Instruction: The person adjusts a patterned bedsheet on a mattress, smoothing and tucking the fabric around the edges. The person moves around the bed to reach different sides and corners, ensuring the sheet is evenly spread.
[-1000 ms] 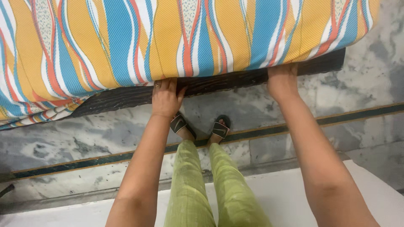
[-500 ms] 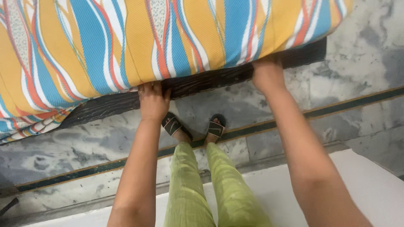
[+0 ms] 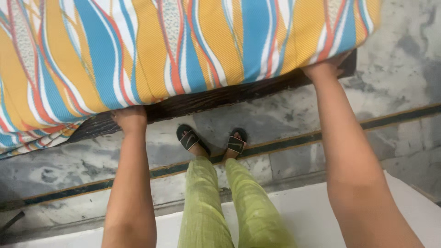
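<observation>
Striped mattress (image 3: 183, 50), both hands underneath, marble floor (image 3: 285, 110), sandals (image 3: 189, 139)

Both hands, left hand (image 3: 130, 118) and right hand (image 3: 324, 69), grip the striped mattress (image 3: 183, 50) edge.

My arms are bare with no sleeves showing, my legs are in crinkled lime-green cotton trousers (image 3: 216, 202), and I wear black open-toed slide sandals (image 3: 189, 139).
</observation>
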